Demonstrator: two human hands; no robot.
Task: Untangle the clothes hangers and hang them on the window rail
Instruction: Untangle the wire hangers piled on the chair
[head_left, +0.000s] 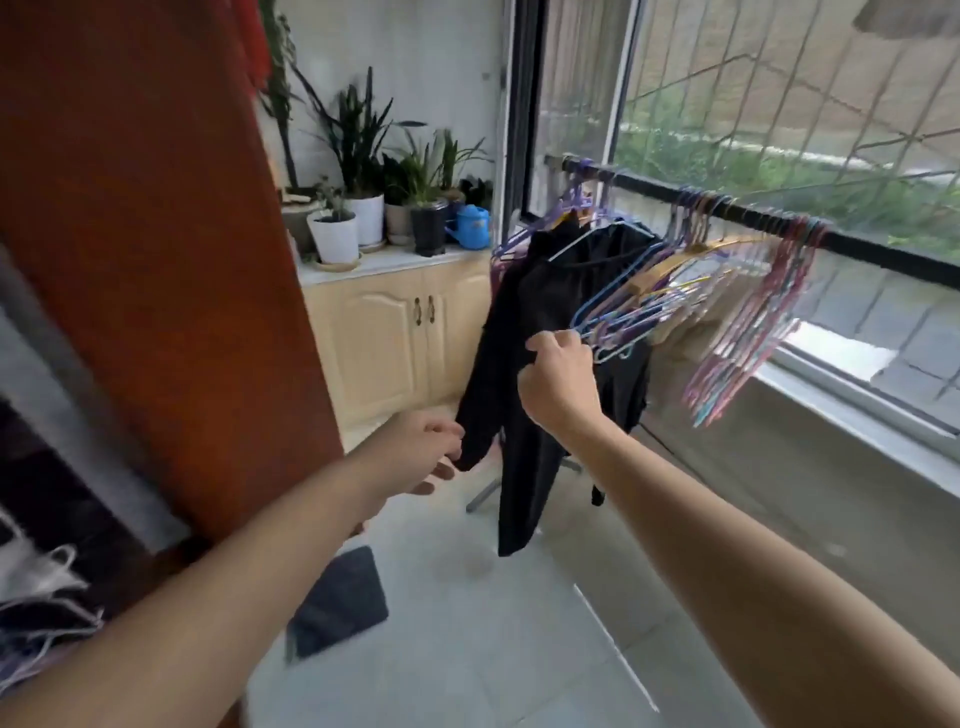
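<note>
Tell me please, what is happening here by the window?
A person is sorting clothes hangers on the black window rail. The right hand grips the lower ends of a bunch of blue and purple hangers whose hooks are on the rail. The left hand is open, at the sleeve of a black jacket hanging there. More pink hangers hang further along the rail.

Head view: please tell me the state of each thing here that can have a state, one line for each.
Right hand: grips the ends of the blue hangers.
Left hand: open, at the sleeve, holding nothing.
Blue hangers: bunched, hooked on the rail, pulled sideways.
Pink hangers: bunched, hanging from the rail.
Black garment: hanging on a hanger.
Window rail: loaded with hangers.
Cabinet doors: closed.
</note>
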